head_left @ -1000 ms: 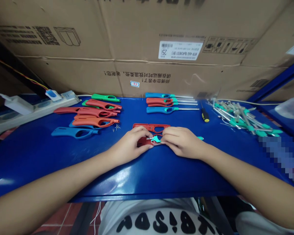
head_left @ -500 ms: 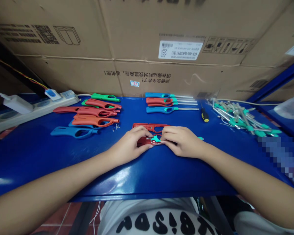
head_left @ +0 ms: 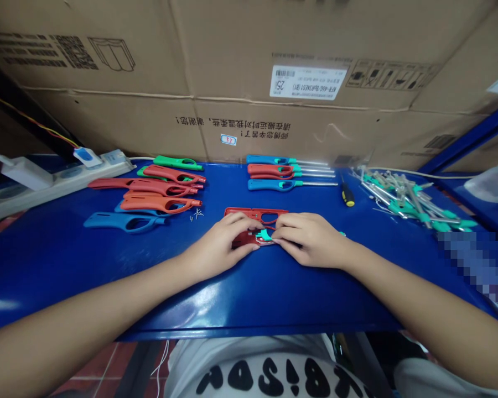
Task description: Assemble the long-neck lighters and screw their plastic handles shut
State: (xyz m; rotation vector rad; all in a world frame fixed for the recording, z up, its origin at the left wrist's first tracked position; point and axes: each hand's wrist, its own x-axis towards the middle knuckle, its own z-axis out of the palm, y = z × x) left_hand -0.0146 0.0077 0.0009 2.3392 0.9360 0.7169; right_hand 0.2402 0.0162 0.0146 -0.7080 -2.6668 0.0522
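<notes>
In the middle of the blue table lies a red lighter half-shell [head_left: 243, 239], its inside facing up, partly covered by both hands. A teal trigger piece [head_left: 265, 235] sits in it, with a thin white wire alongside. My left hand [head_left: 222, 240] grips the shell's left part, thumb and fingers closed around it. My right hand [head_left: 309, 240] pinches at the trigger area, and its fingers hide what lies beneath. A small teal tip shows past the right hand. Just behind lies the other red half-shell [head_left: 255, 211], apart from the hands.
Red, orange, green and blue lighter shells [head_left: 161, 189] lie at left, near small screws [head_left: 197, 213]. Assembled lighters [head_left: 270, 185] line the back. A screwdriver [head_left: 347, 196] and a pile of metal rods with teal parts [head_left: 415, 202] are at right. A power strip [head_left: 66, 181] and cardboard [head_left: 232, 72] border the table.
Hardly anything differs. The fingertips of my left hand have shifted slightly right over the shell; my right hand stays at the trigger piece. The view has tilted a little.
</notes>
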